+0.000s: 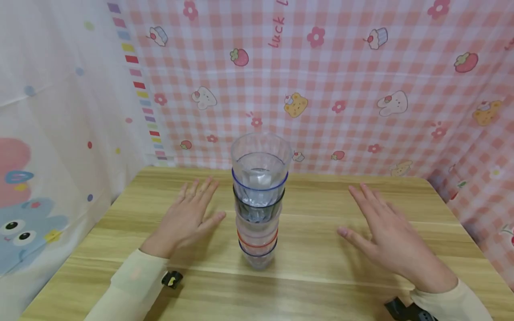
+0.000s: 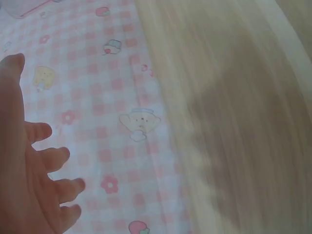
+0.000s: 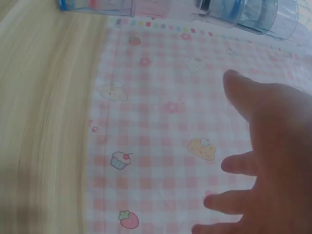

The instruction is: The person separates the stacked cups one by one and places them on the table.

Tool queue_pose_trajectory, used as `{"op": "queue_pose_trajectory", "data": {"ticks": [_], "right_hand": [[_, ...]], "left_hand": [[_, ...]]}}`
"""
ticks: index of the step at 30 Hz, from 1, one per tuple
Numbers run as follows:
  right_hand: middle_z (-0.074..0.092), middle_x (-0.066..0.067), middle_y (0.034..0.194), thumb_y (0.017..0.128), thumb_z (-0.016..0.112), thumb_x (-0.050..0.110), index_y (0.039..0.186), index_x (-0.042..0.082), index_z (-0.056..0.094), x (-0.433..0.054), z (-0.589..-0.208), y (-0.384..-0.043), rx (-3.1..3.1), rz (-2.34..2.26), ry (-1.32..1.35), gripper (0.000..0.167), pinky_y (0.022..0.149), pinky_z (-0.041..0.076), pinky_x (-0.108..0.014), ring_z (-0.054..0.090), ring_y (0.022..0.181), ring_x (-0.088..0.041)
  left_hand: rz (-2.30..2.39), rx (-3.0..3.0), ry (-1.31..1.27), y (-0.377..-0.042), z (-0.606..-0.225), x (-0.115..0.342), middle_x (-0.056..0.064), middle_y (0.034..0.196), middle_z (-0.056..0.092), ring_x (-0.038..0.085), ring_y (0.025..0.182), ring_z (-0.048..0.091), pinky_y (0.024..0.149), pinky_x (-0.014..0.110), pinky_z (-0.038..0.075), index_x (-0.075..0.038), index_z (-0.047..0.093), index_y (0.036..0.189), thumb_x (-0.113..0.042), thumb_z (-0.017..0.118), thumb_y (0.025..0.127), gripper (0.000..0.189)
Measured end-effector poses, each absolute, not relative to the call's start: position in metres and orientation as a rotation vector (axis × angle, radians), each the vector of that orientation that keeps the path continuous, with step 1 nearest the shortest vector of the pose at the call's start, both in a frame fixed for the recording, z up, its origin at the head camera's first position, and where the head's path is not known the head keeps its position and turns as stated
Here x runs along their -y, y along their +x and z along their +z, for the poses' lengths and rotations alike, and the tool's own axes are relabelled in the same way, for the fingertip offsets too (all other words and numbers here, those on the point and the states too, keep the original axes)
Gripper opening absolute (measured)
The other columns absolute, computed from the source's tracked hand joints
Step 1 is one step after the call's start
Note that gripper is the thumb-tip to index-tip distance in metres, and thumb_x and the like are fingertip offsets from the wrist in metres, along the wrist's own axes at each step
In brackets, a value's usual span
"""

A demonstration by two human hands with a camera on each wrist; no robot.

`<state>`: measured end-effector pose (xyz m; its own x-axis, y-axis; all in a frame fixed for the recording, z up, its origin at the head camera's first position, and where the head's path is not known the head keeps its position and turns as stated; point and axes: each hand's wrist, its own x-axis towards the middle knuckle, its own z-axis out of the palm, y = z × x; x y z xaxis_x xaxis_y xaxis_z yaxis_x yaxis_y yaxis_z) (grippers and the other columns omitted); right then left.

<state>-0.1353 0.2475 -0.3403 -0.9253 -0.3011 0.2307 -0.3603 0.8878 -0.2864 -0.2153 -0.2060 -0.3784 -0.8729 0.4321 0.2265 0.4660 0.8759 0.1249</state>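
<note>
A tall stack of clear plastic cups (image 1: pixel 259 214) stands upright in the middle of the wooden table, nested one in another, with blue, black and red bands around them. To its left is my left hand (image 1: pixel 186 218), fingers extended and thumb toward the stack, touching no cup. On the other side my right hand (image 1: pixel 387 240) is held likewise, farther from the cups. The right wrist view shows part of the cup stack (image 3: pixel 170 9) along its top edge, apart from the right hand (image 3: pixel 278 146). In the left wrist view the left hand (image 2: pixel 34 170) holds nothing.
The wooden table (image 1: pixel 321 285) ends at a pink checked cloth (image 1: pixel 341 89) hung behind it and along the right. A white cloth with cartoon prints (image 1: pixel 60 111) hangs on the left. Dark wrist devices (image 1: pixel 172 279) sit at both sleeves.
</note>
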Motion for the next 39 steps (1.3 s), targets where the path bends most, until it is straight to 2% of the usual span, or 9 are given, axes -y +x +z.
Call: {"op": "queue_pose_trajectory", "data": {"ticks": [6,9,11,14,18,21,24,28,39], "right_hand": [[0.044,-0.027,0.167,0.103,0.072,0.047,0.169,0.010,0.032,-0.245,-0.338,-0.136,2.771,0.531,0.545,0.086,0.109,0.044,-0.076,0.055,0.140,-0.055],[0.055,-0.027,0.158,0.103,0.074,0.044,0.167,0.010,0.036,-0.244,-0.337,-0.135,2.743,0.562,0.534,0.082,0.101,0.052,-0.072,0.075,0.103,-0.037],[0.063,-0.025,0.149,0.103,0.074,0.043,0.167,0.011,0.037,-0.243,-0.335,-0.134,2.738,0.587,0.516,0.081,0.095,0.055,-0.070,0.071,0.078,-0.017],[0.076,-0.013,0.106,0.104,0.073,0.042,0.167,0.013,0.039,-0.242,-0.333,-0.133,2.735,0.626,0.490,0.077,0.089,0.058,-0.064,0.049,0.055,0.000],[0.076,-0.017,0.116,0.106,0.071,0.040,0.165,0.013,0.042,-0.240,-0.330,-0.130,2.729,0.738,0.483,0.071,0.094,0.057,-0.064,0.044,0.046,0.000],[0.060,-0.027,0.154,0.107,0.070,0.037,0.164,0.013,0.044,-0.239,-0.327,-0.130,2.716,0.814,0.488,0.068,0.098,0.054,-0.070,0.059,0.052,-0.004],[0.063,-0.027,0.151,0.106,0.071,0.035,0.162,0.014,0.049,-0.237,-0.325,-0.130,2.682,0.849,0.490,0.063,0.097,0.055,-0.071,0.078,0.085,-0.023],[0.068,-0.019,0.147,0.106,0.072,0.030,0.156,0.016,0.056,-0.235,-0.324,-0.131,2.608,0.864,0.517,0.055,0.094,0.055,-0.071,0.068,0.126,-0.045],[0.076,0.001,0.137,0.106,0.072,0.023,0.149,0.019,0.063,-0.232,-0.319,-0.129,2.517,0.849,0.571,0.044,0.082,0.062,-0.031,0.073,0.121,-0.030]], "left_hand": [[-0.447,2.794,-0.701,-0.215,-0.374,0.204,0.018,0.171,0.042,0.042,0.157,0.043,0.133,0.064,0.022,-0.007,0.029,0.170,-0.049,0.046,0.114,0.072],[-0.497,2.765,-0.707,-0.214,-0.372,0.203,0.020,0.165,0.050,0.041,0.151,0.052,0.131,0.065,0.027,-0.007,0.033,0.168,-0.045,0.047,0.115,0.067],[-0.528,2.751,-0.706,-0.213,-0.370,0.203,0.020,0.163,0.053,0.043,0.149,0.054,0.129,0.066,0.031,-0.007,0.036,0.167,-0.044,0.047,0.115,0.065],[-0.575,2.731,-0.704,-0.212,-0.368,0.202,0.018,0.162,0.055,0.048,0.146,0.054,0.126,0.066,0.036,-0.007,0.039,0.165,-0.042,0.048,0.114,0.062],[-0.667,2.695,-0.728,-0.210,-0.364,0.201,0.016,0.159,0.058,0.045,0.145,0.056,0.123,0.064,0.041,-0.006,0.042,0.162,-0.040,0.049,0.114,0.059],[-0.743,2.677,-0.750,-0.208,-0.361,0.200,0.016,0.158,0.060,0.039,0.146,0.057,0.122,0.062,0.044,-0.006,0.043,0.161,-0.038,0.049,0.115,0.057],[-0.798,2.661,-0.757,-0.206,-0.358,0.198,0.014,0.157,0.062,0.037,0.146,0.058,0.120,0.061,0.046,-0.008,0.044,0.160,-0.038,0.049,0.115,0.055],[-0.839,2.616,-0.772,-0.205,-0.352,0.194,0.011,0.155,0.064,0.035,0.144,0.060,0.118,0.061,0.047,-0.011,0.044,0.160,-0.037,0.049,0.115,0.052],[-0.956,2.481,-0.855,-0.198,-0.342,0.183,0.012,0.140,0.074,0.033,0.129,0.071,0.104,0.059,0.057,-0.009,0.047,0.155,-0.032,0.046,0.115,0.046]]}}
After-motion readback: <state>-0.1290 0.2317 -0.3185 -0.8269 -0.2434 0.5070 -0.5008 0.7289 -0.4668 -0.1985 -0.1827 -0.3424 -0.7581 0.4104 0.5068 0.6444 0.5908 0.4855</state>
